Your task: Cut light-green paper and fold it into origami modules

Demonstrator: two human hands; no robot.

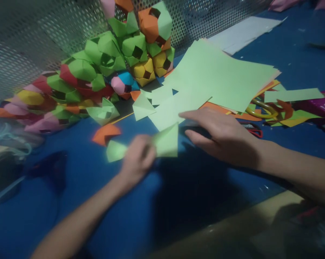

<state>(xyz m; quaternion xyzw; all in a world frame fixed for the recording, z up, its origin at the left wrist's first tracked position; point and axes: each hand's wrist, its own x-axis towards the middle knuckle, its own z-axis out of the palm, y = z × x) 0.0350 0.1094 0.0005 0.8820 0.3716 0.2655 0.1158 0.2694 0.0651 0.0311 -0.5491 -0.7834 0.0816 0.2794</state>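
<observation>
Green paper (167, 144) near centre, over the blue table (97, 212). I read my left hand (139, 154) as closed around its middle; blur hides the exact pinch. Right hand (221, 135): thumb and forefinger apart, nothing between; whether it touches the loose sheets (170, 104), I cannot tell. For crisp creases, I judge it best to match edges, then press firmly against the table. Paper looks thin, matte, angular; far left, faceted balls (107, 52) with angular holes.
</observation>
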